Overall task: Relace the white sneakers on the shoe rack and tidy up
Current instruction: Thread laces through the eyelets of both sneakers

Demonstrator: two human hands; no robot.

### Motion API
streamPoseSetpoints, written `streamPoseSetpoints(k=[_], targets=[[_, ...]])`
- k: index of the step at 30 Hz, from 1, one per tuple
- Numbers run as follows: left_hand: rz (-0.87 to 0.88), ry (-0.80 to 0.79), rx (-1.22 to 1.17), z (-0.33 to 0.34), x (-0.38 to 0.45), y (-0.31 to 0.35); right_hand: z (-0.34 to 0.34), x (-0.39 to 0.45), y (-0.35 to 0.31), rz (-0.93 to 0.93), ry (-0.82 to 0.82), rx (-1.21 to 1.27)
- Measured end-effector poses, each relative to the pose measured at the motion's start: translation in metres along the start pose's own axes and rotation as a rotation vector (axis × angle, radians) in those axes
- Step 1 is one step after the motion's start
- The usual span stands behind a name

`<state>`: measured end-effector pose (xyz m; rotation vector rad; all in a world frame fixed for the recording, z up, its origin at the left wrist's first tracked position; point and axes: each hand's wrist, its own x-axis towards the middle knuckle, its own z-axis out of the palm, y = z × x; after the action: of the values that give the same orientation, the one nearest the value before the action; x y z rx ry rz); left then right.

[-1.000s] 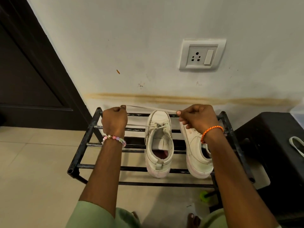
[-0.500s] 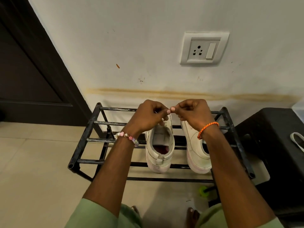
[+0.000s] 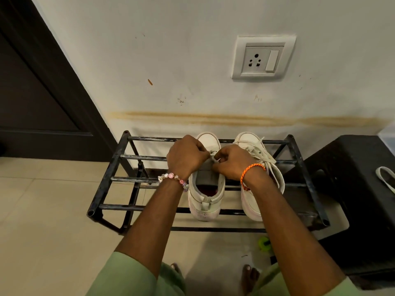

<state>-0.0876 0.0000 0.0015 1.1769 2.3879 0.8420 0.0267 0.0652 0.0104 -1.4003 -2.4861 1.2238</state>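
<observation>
Two white sneakers stand side by side, toes to the wall, on the top bars of a black metal shoe rack. Over the left sneaker, my left hand and my right hand meet above its tongue. Both pinch the white lace between curled fingers at the eyelets. Most of the lace is hidden under my fingers. The right sneaker is laced, with loose ends lying on its top.
A dark stool stands to the right of the rack with a white loop on it. A dark door is at the left. A green object lies on the tiled floor under the rack. My bare feet are below.
My hands held the lace stretched wide apart a second ago. They came together and have dropped onto the left sneaker's tongue. The camera view has tilted lower.
</observation>
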Motion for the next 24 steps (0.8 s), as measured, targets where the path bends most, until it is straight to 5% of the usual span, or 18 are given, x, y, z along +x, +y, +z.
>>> streamPoseSetpoints(k=[9,24], targets=[[0.015,-0.045,-0.035,0.003,0.002,-0.004,-0.013,-0.002,0.001,0.282,-0.064,0.566],[-0.08,-0.141,-0.322,0.018,0.006,-0.01,-0.016,0.0,0.009,0.304,-0.082,0.628]])
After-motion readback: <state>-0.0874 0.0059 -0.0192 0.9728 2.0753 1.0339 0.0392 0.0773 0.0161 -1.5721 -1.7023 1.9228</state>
